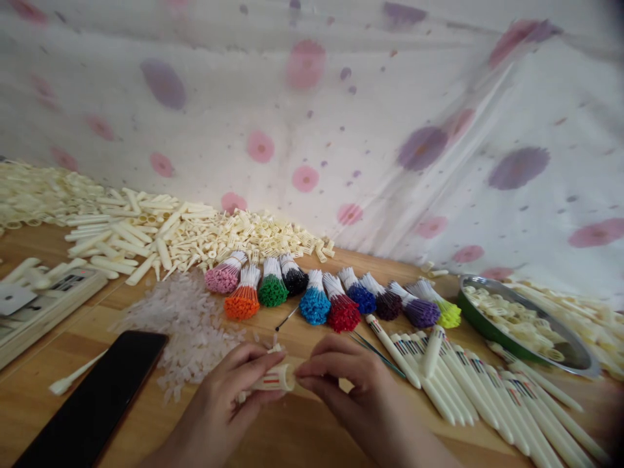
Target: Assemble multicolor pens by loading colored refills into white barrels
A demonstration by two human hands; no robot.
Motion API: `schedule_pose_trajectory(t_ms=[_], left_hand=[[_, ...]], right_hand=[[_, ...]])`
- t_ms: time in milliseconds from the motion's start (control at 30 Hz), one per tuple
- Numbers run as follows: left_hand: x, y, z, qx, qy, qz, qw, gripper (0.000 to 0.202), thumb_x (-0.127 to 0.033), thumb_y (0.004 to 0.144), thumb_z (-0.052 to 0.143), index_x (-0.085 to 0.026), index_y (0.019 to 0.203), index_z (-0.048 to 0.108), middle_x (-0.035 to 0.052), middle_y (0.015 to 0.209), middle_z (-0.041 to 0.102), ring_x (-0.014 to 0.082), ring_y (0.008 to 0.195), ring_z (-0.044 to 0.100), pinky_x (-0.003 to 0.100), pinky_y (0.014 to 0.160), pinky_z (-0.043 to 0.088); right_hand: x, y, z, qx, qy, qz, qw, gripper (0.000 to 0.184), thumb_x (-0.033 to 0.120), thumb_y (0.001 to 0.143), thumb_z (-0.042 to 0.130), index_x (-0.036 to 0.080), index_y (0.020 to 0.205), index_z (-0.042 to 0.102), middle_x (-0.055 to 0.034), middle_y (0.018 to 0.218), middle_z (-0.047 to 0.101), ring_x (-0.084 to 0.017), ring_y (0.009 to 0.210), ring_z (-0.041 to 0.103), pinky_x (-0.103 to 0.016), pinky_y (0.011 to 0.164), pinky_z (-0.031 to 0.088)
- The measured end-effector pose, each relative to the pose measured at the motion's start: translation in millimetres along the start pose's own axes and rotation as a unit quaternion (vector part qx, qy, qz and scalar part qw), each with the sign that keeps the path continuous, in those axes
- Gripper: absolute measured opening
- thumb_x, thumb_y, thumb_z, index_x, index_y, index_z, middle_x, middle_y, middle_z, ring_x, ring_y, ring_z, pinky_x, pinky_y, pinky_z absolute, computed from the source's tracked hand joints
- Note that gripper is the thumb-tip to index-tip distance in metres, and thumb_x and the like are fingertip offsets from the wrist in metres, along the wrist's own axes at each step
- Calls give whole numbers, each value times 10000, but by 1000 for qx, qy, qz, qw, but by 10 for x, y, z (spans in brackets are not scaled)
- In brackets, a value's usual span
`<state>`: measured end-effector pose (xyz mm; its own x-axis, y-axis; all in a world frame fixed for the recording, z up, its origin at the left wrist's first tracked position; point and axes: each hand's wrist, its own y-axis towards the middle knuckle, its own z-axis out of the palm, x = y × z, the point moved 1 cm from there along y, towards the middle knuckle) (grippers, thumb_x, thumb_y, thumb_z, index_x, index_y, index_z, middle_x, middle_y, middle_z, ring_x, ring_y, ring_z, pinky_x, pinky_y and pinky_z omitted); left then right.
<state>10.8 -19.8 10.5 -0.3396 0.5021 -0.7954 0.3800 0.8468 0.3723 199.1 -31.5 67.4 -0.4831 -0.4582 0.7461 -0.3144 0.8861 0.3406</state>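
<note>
My left hand [229, 387] is closed around a cream slotted pen barrel part [273, 378], held sideways with its round end facing right. Red and dark marks show in its slots. My right hand [341, 370] is pinched at that round end; whatever lies between its fingertips is too small or hidden to make out. Just beyond my hands, one thin refill with a black tip [286, 318] lies on the wood. Past it stand bundles of refills in several colours, among them light blue [314, 305], red [343, 314] and orange [242, 302].
Assembled multicolour pens [468, 383] lie in a row at right, with tweezers [377, 355] beside them. A green-sided metal dish [517, 348] holds cream rings. Translucent small pieces [190, 325], a phone [97, 396] and a power strip [53, 309] are at left. Cream parts [234, 231] pile behind.
</note>
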Motion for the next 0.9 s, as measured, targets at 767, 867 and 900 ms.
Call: schedule_pose_trajectory(t_ms=[767, 867, 900], left_hand=[[173, 2, -223, -14, -42, -40, 998, 234, -209, 704, 682, -309, 914, 654, -20, 841, 731, 173, 783, 704, 211, 666, 565], [200, -10, -238, 10, -86, -34, 996, 127, -252, 726, 682, -282, 847, 660, -17, 769, 704, 163, 734, 686, 227, 666, 559], [211, -14, -242, 22, -93, -38, 995, 118, -266, 742, 671, -285, 858, 665, -13, 782, 705, 163, 740, 683, 234, 677, 558]], right_hand=[[-1132, -405, -528, 28, -401, 118, 908, 111, 172, 830, 497, 200, 742, 561, -44, 681, 666, -216, 617, 640, -285, 541, 431], [-849, -414, -618, 35, -370, 109, 922, 97, 205, 868, 476, 212, 825, 563, -14, 675, 680, -184, 553, 644, -253, 479, 424], [-729, -407, -641, 30, -353, 84, 931, 100, 218, 876, 477, 213, 844, 572, -21, 703, 689, -189, 582, 655, -263, 495, 444]])
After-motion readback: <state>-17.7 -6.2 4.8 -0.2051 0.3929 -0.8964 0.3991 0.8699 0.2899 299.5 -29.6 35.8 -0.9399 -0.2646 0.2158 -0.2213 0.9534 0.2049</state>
